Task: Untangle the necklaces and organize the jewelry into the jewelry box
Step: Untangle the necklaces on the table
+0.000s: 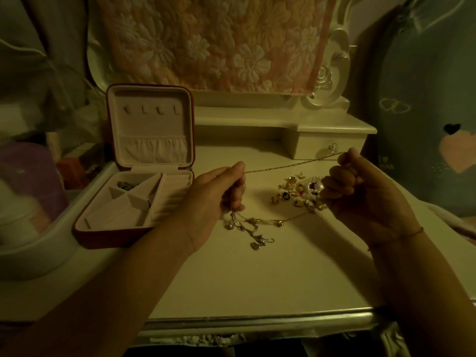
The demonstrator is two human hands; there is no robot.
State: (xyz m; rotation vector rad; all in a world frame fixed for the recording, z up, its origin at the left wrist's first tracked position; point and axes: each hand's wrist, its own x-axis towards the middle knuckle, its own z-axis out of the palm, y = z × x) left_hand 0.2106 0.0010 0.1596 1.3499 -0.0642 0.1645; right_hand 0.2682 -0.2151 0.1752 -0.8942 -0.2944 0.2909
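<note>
A thin gold chain (291, 164) is stretched taut above the dressing table between my two hands. My left hand (219, 197) pinches its left end, and tangled necklaces (247, 226) with small pendants hang from that hand onto the tabletop. My right hand (360, 186) pinches the chain's right end, fingers curled. A pile of small earrings and brooches (301, 191) lies between the hands. The red jewelry box (108, 237) stands open at the left, with a small dark item (126, 184) in a rear compartment.
The cream dressing table (244, 279) has a small drawer unit (322, 143) at the back right. A floral cloth (219, 42) hangs behind. White and purple objects (25, 191) crowd the left side. A dark cushion (425, 124) with hearts stands at right.
</note>
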